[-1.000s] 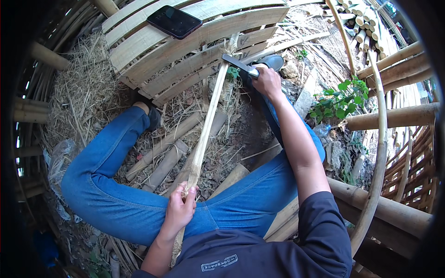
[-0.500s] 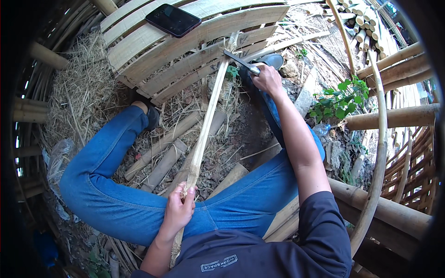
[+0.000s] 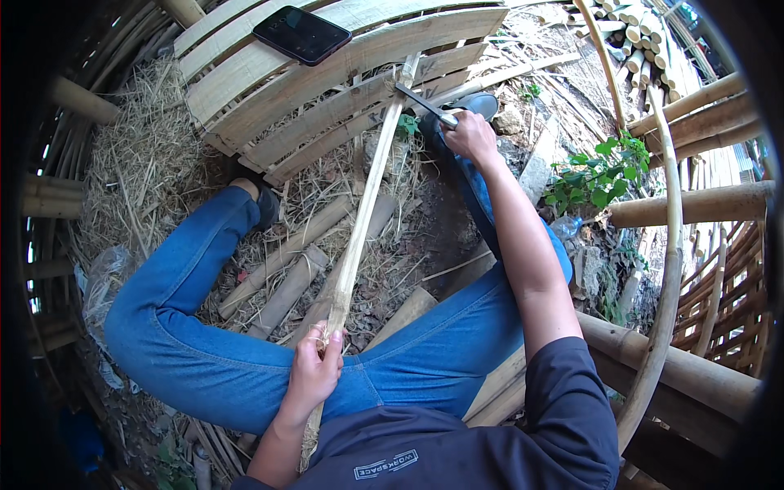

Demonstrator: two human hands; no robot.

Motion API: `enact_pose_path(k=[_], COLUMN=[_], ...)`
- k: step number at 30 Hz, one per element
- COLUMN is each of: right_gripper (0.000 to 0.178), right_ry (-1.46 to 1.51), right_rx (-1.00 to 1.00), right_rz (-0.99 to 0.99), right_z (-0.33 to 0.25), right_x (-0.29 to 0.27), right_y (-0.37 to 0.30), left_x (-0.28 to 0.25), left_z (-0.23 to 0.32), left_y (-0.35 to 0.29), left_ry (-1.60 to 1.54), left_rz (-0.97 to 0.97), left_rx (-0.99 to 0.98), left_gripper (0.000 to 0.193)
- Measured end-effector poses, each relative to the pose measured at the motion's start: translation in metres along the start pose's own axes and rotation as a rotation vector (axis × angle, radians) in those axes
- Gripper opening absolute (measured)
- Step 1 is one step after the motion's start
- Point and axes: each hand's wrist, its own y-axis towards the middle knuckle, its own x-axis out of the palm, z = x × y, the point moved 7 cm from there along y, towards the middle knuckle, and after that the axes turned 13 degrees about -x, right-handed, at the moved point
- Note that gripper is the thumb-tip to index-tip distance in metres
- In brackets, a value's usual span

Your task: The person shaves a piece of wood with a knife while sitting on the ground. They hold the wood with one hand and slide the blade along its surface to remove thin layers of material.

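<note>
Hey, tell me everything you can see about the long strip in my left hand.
The strip is long, narrow and pale, apparently wood or bamboo. It slants away and rightward, between the legs. The left hand grips its browner, frayed lower part, and a tail continues below. Its far end overlaps the slatted panel; contact there is unclear. Near that end, the knife in the right hand appears to meet it.

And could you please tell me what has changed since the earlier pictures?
The right hand has moved the knife slightly farther up the strip, away from the body, and its blade shows narrower. Nothing was grasped or released. The left hand still grips the strip; the phone still lies on the slats.
</note>
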Motion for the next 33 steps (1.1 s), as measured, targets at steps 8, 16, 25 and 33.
enact_pose_path(k=[8, 16, 25, 33], right_gripper=[0.034, 0.038, 0.033, 0.032], right_ry=[0.012, 0.041, -0.025, 0.112], right_rx=[0.096, 0.141, 0.146, -0.26], right_rz=[-0.115, 0.01, -0.166, -0.265], right_z=[0.007, 0.027, 0.035, -0.065], right_x=[0.005, 0.005, -0.013, -0.033], right_y=[0.005, 0.001, -0.011, -0.061], left_x=[-0.001, 0.001, 0.003, -0.003], left_z=[-0.001, 0.0, -0.003, -0.002], left_y=[0.001, 0.001, 0.005, 0.005], left_ry=[-0.01, 0.013, 0.009, 0.039], left_rz=[0.005, -0.004, -0.019, 0.003], left_rx=[0.003, -0.016, 0.006, -0.001], left_gripper=[0.019, 0.019, 0.022, 0.026])
